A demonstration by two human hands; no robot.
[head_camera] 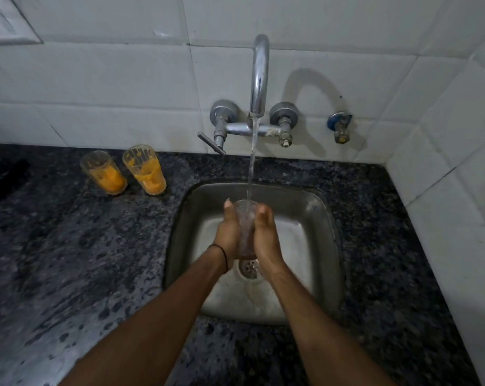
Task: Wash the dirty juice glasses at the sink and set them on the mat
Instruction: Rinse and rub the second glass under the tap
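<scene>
Clasps glass (pixel 245 221) between left hand (pixel 226 235) and right hand (pixel 266 235) under running tap (pixel 260 79); risks wet slip into sink (pixel 329 218); dirty glasses (pixel 146 174) at 10 o'clock.

Your left forearm (pixel 157 316) and right forearm (pixel 319 324) show bare right to the near frame edge. One thin black thread band (pixel 222 253) circles your left wrist, just behind left hand (pixel 227 232).
</scene>
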